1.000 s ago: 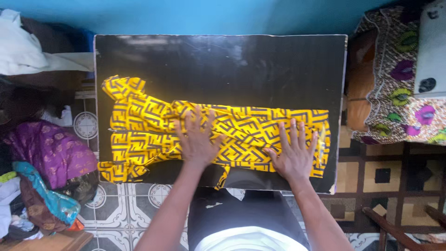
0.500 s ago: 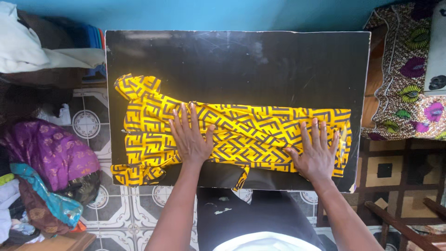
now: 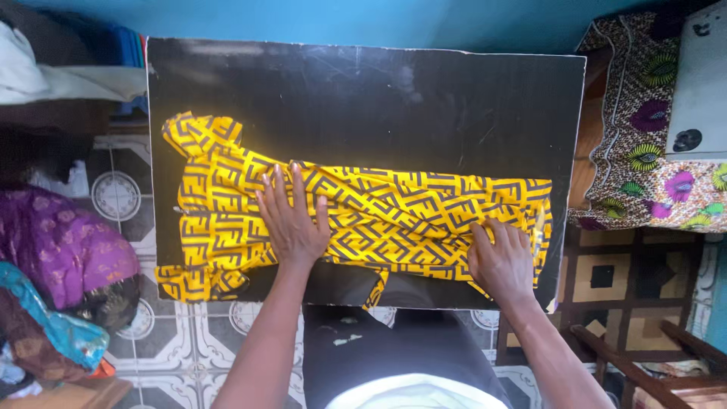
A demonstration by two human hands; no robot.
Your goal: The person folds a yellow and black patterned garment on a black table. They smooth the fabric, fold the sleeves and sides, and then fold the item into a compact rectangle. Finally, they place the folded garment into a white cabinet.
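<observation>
Yellow patterned garment lies lengthwise along the table's near edge; left hand flat, fingers spread (mid-cloth), right hand curled, bunching its right end.

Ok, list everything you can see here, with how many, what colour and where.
Table: one, black, centre.
Garment: one, yellow with dark geometric print, spread along the table's near half.
Clothes heap: several, purple, teal, brown, floor at left.
Patterned cloth: one, floral on brown, right.
Wall: blue, top.
Floor tiles: white patterned, below the table.
Left hand: flat on the garment.
Right hand: fingers curled into the garment's right end.
</observation>
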